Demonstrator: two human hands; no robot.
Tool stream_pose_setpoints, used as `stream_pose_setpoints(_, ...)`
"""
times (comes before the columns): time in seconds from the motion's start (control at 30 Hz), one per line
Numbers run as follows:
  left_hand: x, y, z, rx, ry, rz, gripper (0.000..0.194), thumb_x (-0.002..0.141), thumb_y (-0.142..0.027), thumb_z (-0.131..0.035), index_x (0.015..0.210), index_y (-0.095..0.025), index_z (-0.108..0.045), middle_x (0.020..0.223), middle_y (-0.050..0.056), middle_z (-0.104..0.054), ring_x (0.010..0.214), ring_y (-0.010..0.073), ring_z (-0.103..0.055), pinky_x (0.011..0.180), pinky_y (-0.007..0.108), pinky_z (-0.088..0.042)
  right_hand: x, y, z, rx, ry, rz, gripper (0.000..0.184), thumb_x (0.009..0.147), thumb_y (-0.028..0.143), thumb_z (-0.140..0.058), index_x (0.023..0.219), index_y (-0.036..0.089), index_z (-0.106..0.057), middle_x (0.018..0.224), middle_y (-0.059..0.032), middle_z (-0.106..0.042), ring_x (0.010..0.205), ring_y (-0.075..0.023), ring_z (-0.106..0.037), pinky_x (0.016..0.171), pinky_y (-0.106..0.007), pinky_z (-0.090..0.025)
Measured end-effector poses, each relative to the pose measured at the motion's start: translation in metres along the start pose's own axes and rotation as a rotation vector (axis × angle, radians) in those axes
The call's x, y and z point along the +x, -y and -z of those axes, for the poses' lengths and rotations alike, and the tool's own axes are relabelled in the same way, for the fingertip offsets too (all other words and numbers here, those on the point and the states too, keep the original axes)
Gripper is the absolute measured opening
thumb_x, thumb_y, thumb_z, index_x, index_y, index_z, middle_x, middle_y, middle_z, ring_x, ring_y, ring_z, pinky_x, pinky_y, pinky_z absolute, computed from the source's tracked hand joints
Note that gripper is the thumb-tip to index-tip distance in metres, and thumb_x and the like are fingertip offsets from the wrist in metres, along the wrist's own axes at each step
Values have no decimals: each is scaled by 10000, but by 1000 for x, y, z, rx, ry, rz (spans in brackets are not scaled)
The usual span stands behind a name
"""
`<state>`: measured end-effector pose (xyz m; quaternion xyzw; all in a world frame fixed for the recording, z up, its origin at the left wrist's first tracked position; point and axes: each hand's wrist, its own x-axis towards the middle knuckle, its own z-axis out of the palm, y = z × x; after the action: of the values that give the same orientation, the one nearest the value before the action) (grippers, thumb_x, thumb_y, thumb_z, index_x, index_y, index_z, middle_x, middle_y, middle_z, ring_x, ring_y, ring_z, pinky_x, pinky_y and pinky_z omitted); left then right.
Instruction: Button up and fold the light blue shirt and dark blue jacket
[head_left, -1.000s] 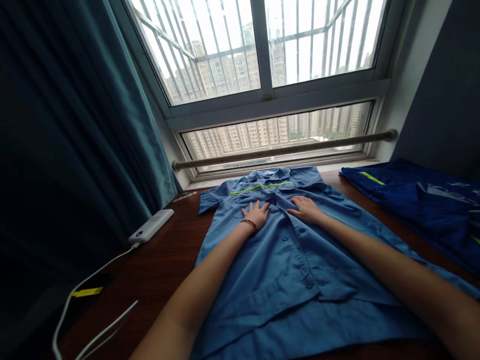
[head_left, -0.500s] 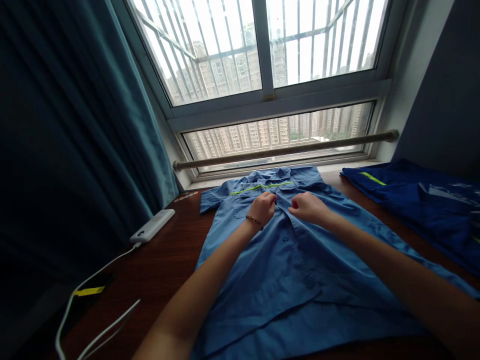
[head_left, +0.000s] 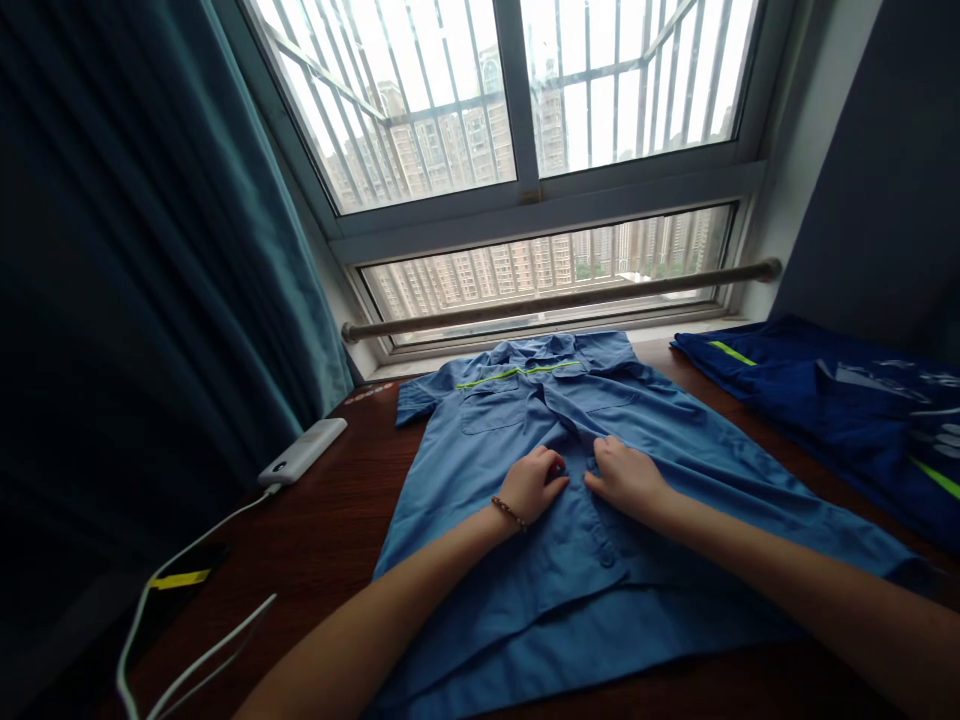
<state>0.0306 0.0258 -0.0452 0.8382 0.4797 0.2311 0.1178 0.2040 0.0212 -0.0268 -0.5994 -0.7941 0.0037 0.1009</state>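
A light blue short-sleeved button-up shirt lies front up with its collar toward the window. A yellow-green stripe crosses its chest above the pockets. My left hand, with a beaded bracelet at the wrist, has its fingers curled on the left side of the front opening. Across a small gap, my right hand pinches the placket edge on the right side. The cloth is rumpled above both hands, and the fingertips are partly hidden. Below the hands, a button shows near the lower placket.
Dark blue folded clothing with yellow-green trim lies at the right. On the left, a white power bank with a white cable rests on the brown wooden surface. A blue curtain hangs beside it. A rail crosses the window.
Both hands have moved down the shirt front, from near the chest stripe to mid-placket. The cloth around the opening has shifted and bunched above them. The view has tilted slightly.
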Motion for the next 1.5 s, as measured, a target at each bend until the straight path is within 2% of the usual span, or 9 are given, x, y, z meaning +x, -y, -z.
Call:
stream_pose_setpoints(0.13, 4, 5, 3, -131, -1, 36, 160, 663, -253, -641, 750, -145, -562, 737, 2, -523, 580, 94, -451, 546, 218, -389, 3, -3, -1, 7, -33, 4, 202, 729, 302, -441, 757, 142, -561, 818, -89, -590, 701, -206, -583, 535, -267, -345)
stream_pose_setpoints(0.27, 0, 1, 7, -210, -86, -86, 107, 663, -198, -642, 699, -153, -552, 851, 27, -553, 739, 124, -508, 679, 240, -414, 8, -7, -5, 178, -80, -11, 149, 680, 252, -457, 647, 147, -558, 735, -75, -597, 675, -192, -557, 549, -269, -327)
stream_pose_setpoints(0.37, -3, -4, 11, -268, -141, -189, 81, 702, -168, -601, 686, -156, -523, 874, 34, -585, 827, 141, -508, 764, 265, -400, 13, -9, -6, 624, -34, -92, 155, 665, 269, -470, 565, 159, -516, 586, -25, -548, 594, -149, -518, 535, -249, -329)
stream_pose_setpoints(0.5, -4, -5, 11, -405, -95, -148, 90, 754, -215, -556, 730, -154, -495, 853, 32, -616, 701, 109, -505, 638, 230, -401, 15, -5, -4, 1359, 186, -303, 183, 676, 302, -458, 543, 181, -422, 444, 44, -418, 393, -88, -387, 410, -224, -283)
stream_pose_setpoints(0.63, -3, 2, 5, -516, -23, -21, 176, 752, -307, -565, 793, -143, -519, 724, 8, -582, 595, 85, -483, 568, 209, -398, 9, 2, -4, 1677, 302, -356, 149, 646, 279, -524, 572, 173, -449, 444, 54, -446, 369, -76, -379, 376, -205, -277)
stream_pose_setpoints(0.73, -1, 6, 2, -587, -22, 38, 221, 713, -330, -607, 782, -137, -524, 694, -5, -561, 597, 83, -497, 569, 204, -412, 4, 6, -5, 1757, 331, -320, 130, 635, 266, -568, 602, 155, -508, 481, 41, -501, 410, -75, -432, 409, -195, -325)
stream_pose_setpoints(0.93, -1, 8, -1, -811, 75, 155, 300, 642, -363, -666, 742, -143, -489, 485, -68, -490, 401, 65, -470, 402, 180, -382, 1, 9, -8, 1728, 312, -280, 211, 592, 331, -644, 641, 141, -567, 534, 12, -558, 534, -116, -526, 531, -230, -411)
stream_pose_setpoints(1.13, -2, 9, -2, -861, 88, 147, 315, 608, -360, -695, 708, -139, -494, 467, -51, -536, 428, 100, -542, 431, 208, -441, 2, 7, -12, 1622, 271, -268, 269, 567, 394, -667, 626, 148, -577, 544, 8, -564, 542, -128, -517, 542, -255, -405)
stream_pose_setpoints(1.5, -4, 8, -3, -843, 43, 131, 320, 601, -367, -700, 706, -136, -505, 476, -45, -554, 436, 101, -555, 444, 206, -458, 0, 9, -13, 1572, 144, -311, 301, 566, 419, -663, 667, 143, -599, 586, -10, -588, 603, -156, -546, 589, -280, -427)
